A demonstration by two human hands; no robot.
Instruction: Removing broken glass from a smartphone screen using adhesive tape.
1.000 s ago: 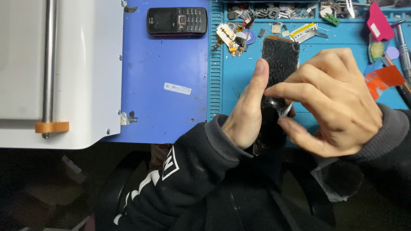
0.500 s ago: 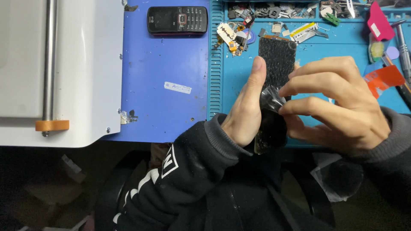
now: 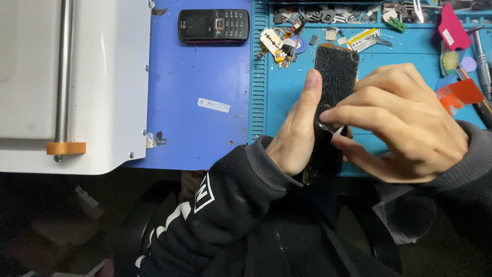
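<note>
My left hand (image 3: 296, 128) grips a black smartphone (image 3: 335, 72) with a cracked screen along its left edge, thumb stretched up the side. The phone stands on end over the blue work mat (image 3: 287, 97), its lower part hidden by my hands. My right hand (image 3: 405, 123) reaches across the screen and pinches a thin, clear shard or film (image 3: 328, 128) between thumb and forefinger at the middle of the glass.
A black keypad phone (image 3: 213, 24) lies on the blue board (image 3: 200, 82) at the top. Several small parts and screws (image 3: 328, 20) crowd the mat's top trays. Pink and orange picks (image 3: 456, 56) sit at the right. A white machine (image 3: 72, 82) fills the left.
My right hand has slid down and right across the screen, uncovering more of the phone's upper glass. Its pinch now sits at mid-screen. My left hand keeps its grip.
</note>
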